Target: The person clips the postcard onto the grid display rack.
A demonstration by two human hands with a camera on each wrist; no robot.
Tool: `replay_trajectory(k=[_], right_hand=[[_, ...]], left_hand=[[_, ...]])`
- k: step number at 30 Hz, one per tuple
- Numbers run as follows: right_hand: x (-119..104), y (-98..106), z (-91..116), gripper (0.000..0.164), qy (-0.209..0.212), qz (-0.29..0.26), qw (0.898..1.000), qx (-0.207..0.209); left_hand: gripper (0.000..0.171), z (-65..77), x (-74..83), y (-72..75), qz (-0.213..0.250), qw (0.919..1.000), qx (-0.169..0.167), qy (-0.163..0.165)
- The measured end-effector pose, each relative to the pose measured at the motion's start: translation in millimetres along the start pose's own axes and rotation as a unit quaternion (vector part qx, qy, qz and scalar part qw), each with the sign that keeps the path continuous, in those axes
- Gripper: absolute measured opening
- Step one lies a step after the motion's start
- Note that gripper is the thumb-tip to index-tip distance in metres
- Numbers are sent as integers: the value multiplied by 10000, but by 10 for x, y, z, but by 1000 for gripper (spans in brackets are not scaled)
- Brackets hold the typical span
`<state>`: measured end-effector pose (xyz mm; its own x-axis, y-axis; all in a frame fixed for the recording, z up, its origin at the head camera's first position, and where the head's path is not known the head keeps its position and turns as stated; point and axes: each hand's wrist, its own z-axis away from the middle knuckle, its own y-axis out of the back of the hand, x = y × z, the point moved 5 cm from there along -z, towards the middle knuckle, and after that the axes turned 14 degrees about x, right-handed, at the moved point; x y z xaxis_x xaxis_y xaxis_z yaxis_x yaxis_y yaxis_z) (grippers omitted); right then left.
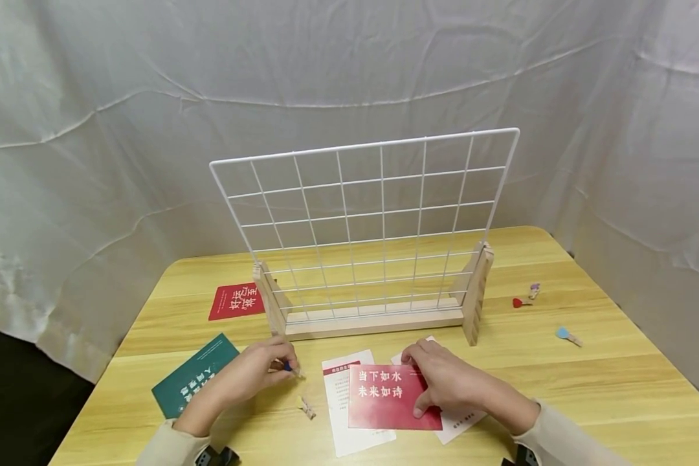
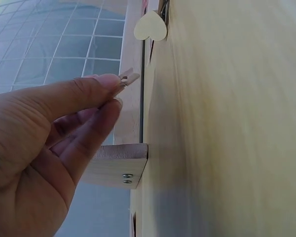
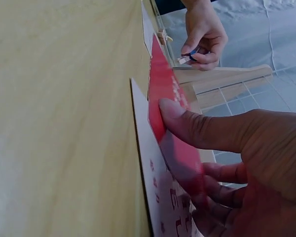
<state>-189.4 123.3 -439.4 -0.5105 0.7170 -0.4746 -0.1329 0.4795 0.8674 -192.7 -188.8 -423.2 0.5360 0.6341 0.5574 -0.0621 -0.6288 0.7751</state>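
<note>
A small wooden clothespin point(image 2: 130, 77) with a blue end is pinched between the thumb and fingertips of my left hand point(image 1: 262, 366), just above the table in front of the rack's left foot. My right hand point(image 1: 454, 382) grips a red card point(image 1: 378, 411) with white writing by its right side, thumb on top and fingers beneath. Under the red card lie a white card point(image 1: 349, 443) on the left and another white card point(image 1: 460, 424) on the right, both partly hidden. Another clothespin point(image 1: 307, 408), with a plain wooden heart in the left wrist view, lies between my hands.
A white wire grid point(image 1: 382, 217) stands in a wooden base point(image 1: 378, 319) behind the hands. A green card point(image 1: 200, 372) lies at left, partly under my left forearm; a second red card point(image 1: 233, 303) lies farther back. Red-heart point(image 1: 518, 302), purple point(image 1: 534, 289) and blue point(image 1: 567, 334) clothespins lie at right.
</note>
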Motion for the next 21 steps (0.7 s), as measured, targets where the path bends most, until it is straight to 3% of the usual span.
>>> replay_trajectory(k=[7, 11, 21], right_hand=[[3, 44, 2, 67, 35, -244, 9997, -28], [24, 95, -15, 65, 11, -154, 9998, 95], [92, 217, -32, 51, 176, -39, 9993, 335]], left_hand=[[13, -20, 17, 15, 116, 9999, 111, 23], [4, -23, 37, 36, -50, 9997, 253, 31], [14, -59, 110, 107, -69, 9990, 399, 184]])
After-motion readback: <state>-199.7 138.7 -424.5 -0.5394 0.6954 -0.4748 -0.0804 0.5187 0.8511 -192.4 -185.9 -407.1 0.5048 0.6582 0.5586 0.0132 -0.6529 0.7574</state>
